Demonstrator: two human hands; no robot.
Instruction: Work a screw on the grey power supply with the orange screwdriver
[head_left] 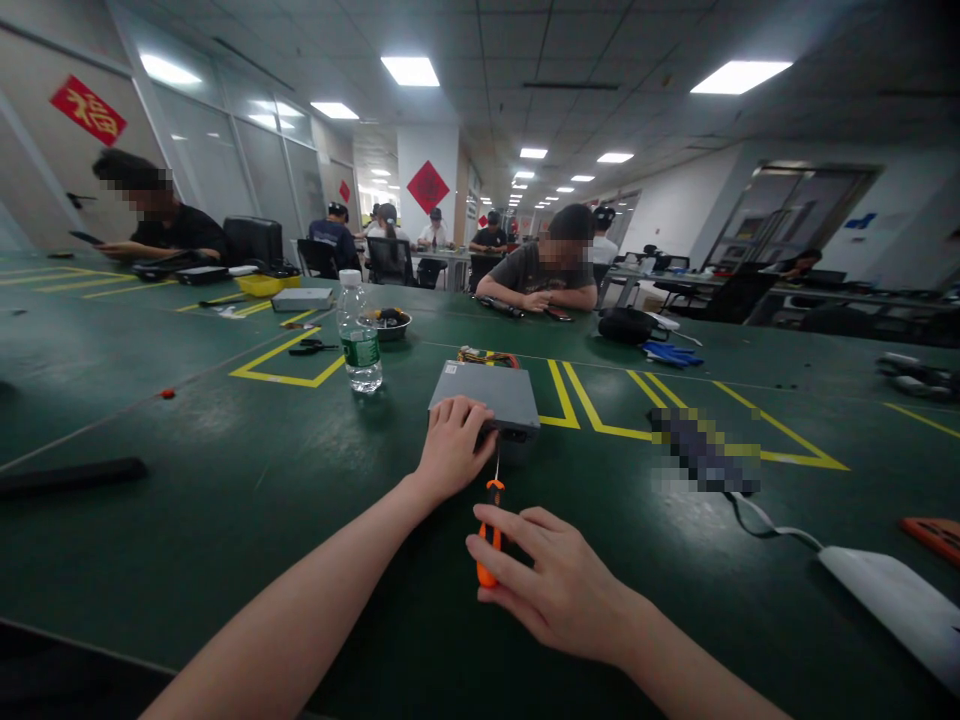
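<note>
A flat grey metal box (491,393) lies on the green table (225,480) in front of me. My left hand (452,447) rests on its near left corner, fingers curled over the edge and gripping it. My right hand (555,585) is closed round the orange handle of a small screwdriver (490,525). The screwdriver's thin shaft points away from me at the box's near side, its tip close to or touching the face there.
A water bottle (359,335) stands left of the box, with a dark bowl (391,322) behind it. A blurred dark item (701,450) and a white cable and adapter (885,595) lie to the right. Yellow tape lines cross the table. Several people sit at the far side.
</note>
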